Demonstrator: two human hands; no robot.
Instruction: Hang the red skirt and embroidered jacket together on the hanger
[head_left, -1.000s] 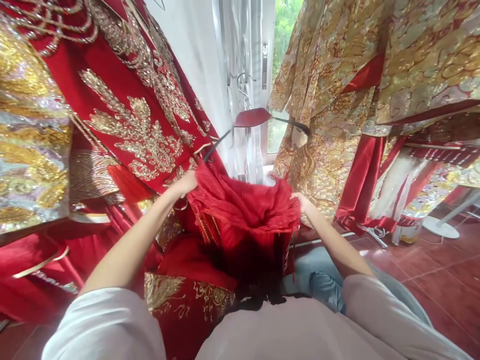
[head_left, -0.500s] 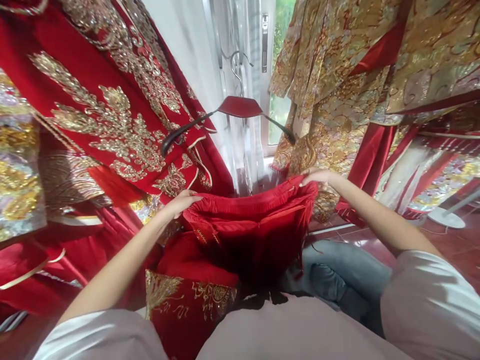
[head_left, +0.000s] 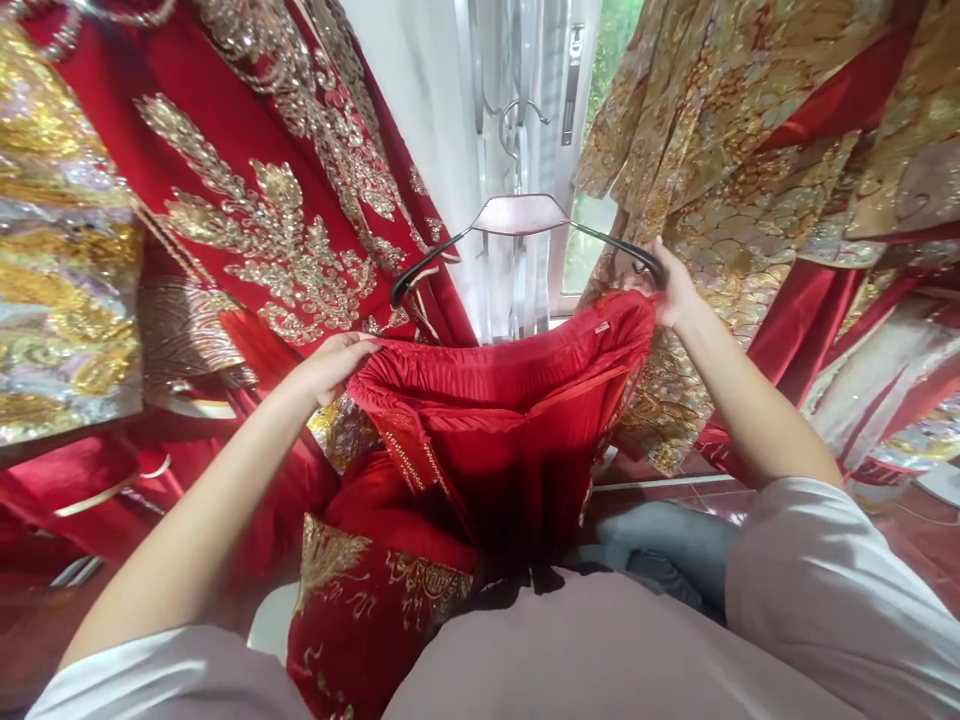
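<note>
A red skirt (head_left: 510,460) with a gathered elastic waistband hangs between my hands, its waist stretched wide. My left hand (head_left: 334,365) pinches the waistband at its left end. At the right end, my right hand (head_left: 671,285) grips the waistband, with its fingers up against the right arm of a clothes hanger (head_left: 521,214). Whether those fingers also grasp the hanger is unclear. The hanger has a plate in its middle and dark arm ends, and it hangs above the waistband. Gold-embroidered red cloth (head_left: 375,600) lies lower down, over my lap.
On the left hangs a red garment with gold sequins (head_left: 277,220), beside a gold and silver sequinned one (head_left: 67,250). Gold patterned garments (head_left: 735,200) hang on the right. A door with a lock plate (head_left: 574,85) stands behind the hanger.
My right hand has risen to the hanger's right arm, bringing that end of the waistband up. The left end is slightly higher too. The hanger's middle plate now looks pale instead of red.
</note>
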